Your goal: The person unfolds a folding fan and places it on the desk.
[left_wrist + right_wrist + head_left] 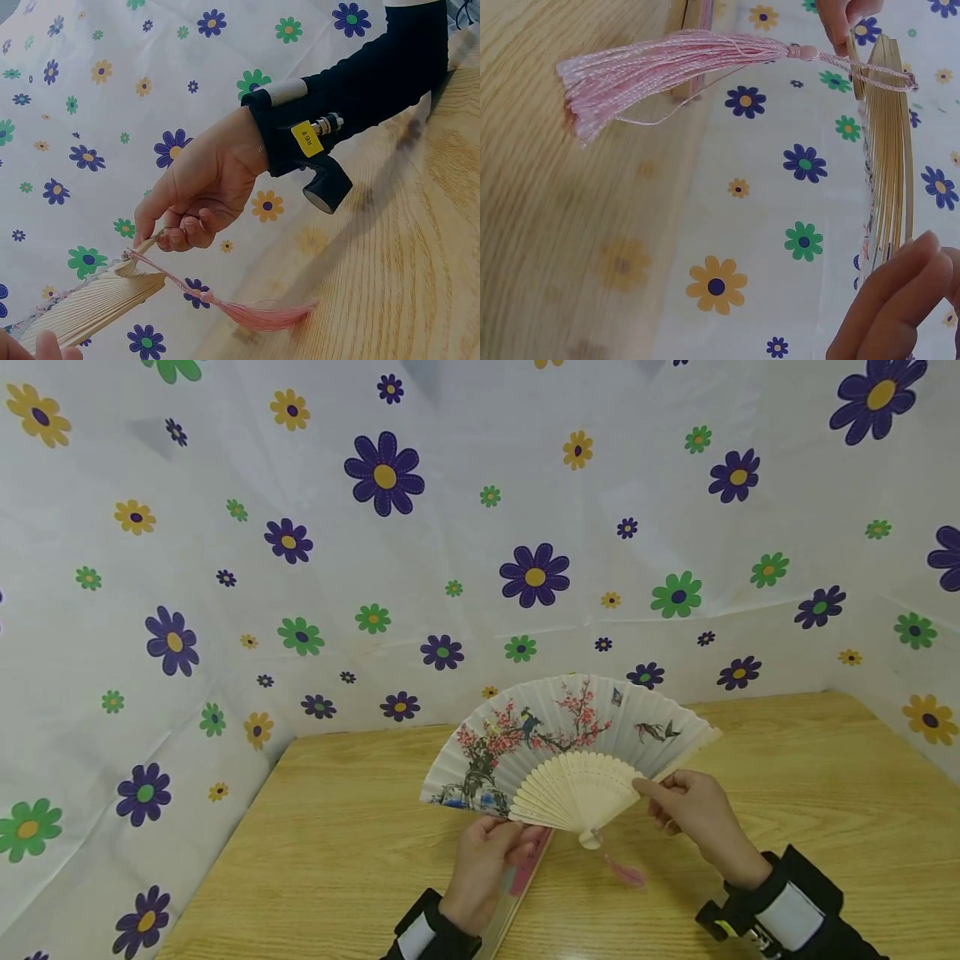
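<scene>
A folding fan (570, 735) is spread wide above the table, its white leaf painted with pink blossoms and birds over pale slatted ribs. My left hand (487, 860) pinches its left outer rib, and my right hand (693, 818) pinches the right one. From the pivot dangles a pink tassel (682, 60), also seen in the left wrist view. The right hand (206, 184) shows thumb and finger together on the rib in that view, its other fingers curled. Under the left hand lies a long narrow box (517, 893) with a pink part, partly hidden by the hand and wrist.
The wooden table (337, 827) runs back to a white cloth (450, 460) printed with purple, green and yellow flowers, which also rises at the left and right sides. Dark wrist bands (787, 902) with attached gear are on both wrists.
</scene>
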